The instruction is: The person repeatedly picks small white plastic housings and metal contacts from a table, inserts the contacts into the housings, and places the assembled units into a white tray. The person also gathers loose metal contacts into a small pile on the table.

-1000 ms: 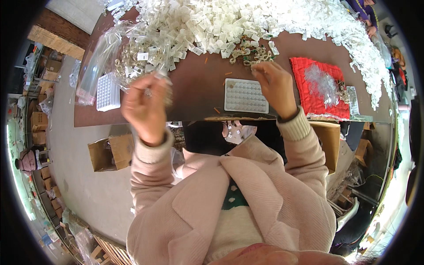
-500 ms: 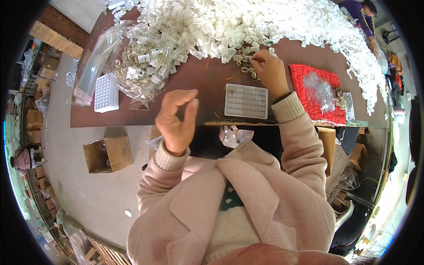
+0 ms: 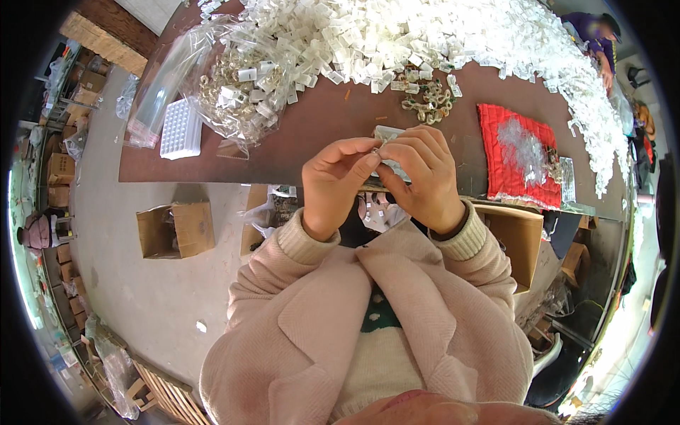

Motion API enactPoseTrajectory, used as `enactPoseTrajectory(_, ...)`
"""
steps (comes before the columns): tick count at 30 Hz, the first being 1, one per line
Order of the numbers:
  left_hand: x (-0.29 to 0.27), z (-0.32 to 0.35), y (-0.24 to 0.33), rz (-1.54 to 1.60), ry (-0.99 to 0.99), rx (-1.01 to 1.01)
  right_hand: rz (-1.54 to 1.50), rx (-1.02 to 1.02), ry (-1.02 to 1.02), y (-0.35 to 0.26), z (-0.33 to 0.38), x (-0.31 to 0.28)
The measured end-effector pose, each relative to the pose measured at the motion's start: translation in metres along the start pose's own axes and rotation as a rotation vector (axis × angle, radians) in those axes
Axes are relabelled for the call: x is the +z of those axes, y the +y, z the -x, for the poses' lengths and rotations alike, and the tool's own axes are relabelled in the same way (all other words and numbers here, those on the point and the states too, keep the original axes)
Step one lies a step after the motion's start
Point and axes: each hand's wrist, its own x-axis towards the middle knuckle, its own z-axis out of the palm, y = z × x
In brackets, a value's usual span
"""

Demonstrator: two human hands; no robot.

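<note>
My left hand and my right hand meet in front of my chest, above the table's near edge. Between their fingertips is a small shiny piece that looks like a ring; the fingers cover most of it. Both thumbs and forefingers pinch at it. Behind my hands lies a white compartment tray, largely hidden by the right hand. Farther back, a small heap of metallic rings with coloured stones rests on the brown table, beside the big pile of clear plastic pieces.
A clear bag of rings and tags lies at the left, near stacked white trays. On the right is a red quilted cloth with plastic bits. Cardboard boxes stand on the floor. Another person works at the far right.
My right hand has come back from the ring heap toward my chest with a small piece. My left hand has moved right to meet it and closed on the piece.
</note>
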Motion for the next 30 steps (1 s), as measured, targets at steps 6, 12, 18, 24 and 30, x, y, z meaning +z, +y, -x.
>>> enactPoseTrajectory(6,-0.014,0.007,0.003,0.298,-0.032,-0.199,-0.15,0.107,0.094,-0.005,0.019,0.01)
enactPoseTrajectory(12,-0.016,0.013,0.002,0.171,-0.045,-0.289,-0.109,0.081,0.048,0.003,0.035,0.009)
enactPoseTrajectory(18,-0.004,0.019,0.002,0.012,0.023,-0.233,-0.012,0.011,-0.031,0.005,0.043,0.002)
enactPoseTrajectory(24,0.016,0.016,-0.01,0.167,0.167,-0.208,-0.012,0.079,0.1,0.005,0.049,0.008)
enactPoseTrajectory(30,0.026,-0.004,-0.018,0.046,0.047,-0.262,0.047,0.127,0.133,0.019,0.059,-0.004)
